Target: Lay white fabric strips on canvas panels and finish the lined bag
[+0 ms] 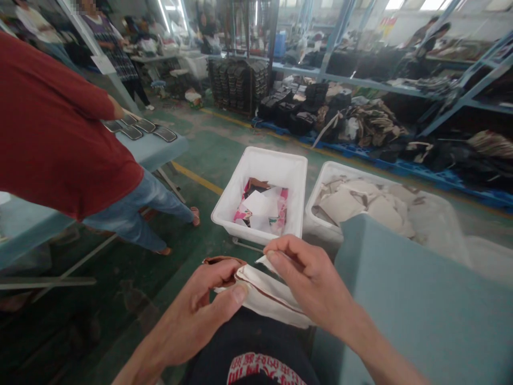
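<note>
Blue-grey, flat-topped work surface (417,299): beside the person's right arm. White plastic wide tub (319,216): beyond that surface's edge, heaped with cream cloth pieces (352,203). White plastic rectangular tub (272,168): just left of it, deep-walled, with loose contents low inside: white flat sheets (260,206), pink patterned scraps (243,207), one brown scrap (258,183).

Right hand (315,270): thumb and forefinger pinched on a small tip, named below. Left hand (210,294): thumb on top, fingers beneath, clamped on one end of the long piece.

Cream cloth long piece with a dark red-brown line along it (276,309): held between the hands, above the lap. Judged limp; best kept lightly taut, left thumb firm, line unpuckered. Reddish-brown narrow strip (224,260): by the left forefinger; better kept from snagging. Off-white pointed tip (265,261): whether joined to the long piece, cannot tell; a gentle pull seems safest.
</note>
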The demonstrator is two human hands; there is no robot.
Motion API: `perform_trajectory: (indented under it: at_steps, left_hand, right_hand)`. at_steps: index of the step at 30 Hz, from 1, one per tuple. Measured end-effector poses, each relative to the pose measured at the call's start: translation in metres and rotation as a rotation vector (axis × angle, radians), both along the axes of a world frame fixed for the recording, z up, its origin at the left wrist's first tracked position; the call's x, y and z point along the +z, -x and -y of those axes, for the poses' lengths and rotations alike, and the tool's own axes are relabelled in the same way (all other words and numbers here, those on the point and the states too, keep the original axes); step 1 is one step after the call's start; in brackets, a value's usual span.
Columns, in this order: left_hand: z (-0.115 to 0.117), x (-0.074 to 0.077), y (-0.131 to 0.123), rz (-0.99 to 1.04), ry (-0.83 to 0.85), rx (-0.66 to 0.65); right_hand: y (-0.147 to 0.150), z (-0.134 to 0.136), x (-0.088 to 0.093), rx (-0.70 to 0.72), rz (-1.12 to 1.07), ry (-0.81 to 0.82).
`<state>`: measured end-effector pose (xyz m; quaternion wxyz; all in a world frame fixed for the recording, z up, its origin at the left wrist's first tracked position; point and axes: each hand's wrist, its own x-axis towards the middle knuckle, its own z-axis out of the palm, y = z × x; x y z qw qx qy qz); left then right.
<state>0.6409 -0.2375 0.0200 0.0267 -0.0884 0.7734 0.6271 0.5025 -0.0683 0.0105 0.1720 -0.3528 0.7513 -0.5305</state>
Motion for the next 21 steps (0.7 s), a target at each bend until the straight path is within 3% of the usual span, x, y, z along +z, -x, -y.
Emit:
perform_trajectory:
  at_steps: [6,10,14,21]
  left_hand:
    - [-0.013,0.005,-0.001,0.011,0.084,-0.061]
    - [-0.015,0.005,0.0,0.01,0.065,-0.102]
    - [-0.016,0.002,0.002,0.008,0.112,-0.054]
    - [-0.019,-0.012,0.001,0.023,-0.106,-0.004]
  right_hand:
    - [-0.018,-0.018,0.004,-0.107,0.015,0.049]
    - [-0.024,-0.026,0.0,-0.146,0.141,0.041]
    - [-0.03,-0.027,-0.006,-0.181,0.201,0.072]
    - [-0.041,-0.022,-0.022,-0.211,0.105,0.054]
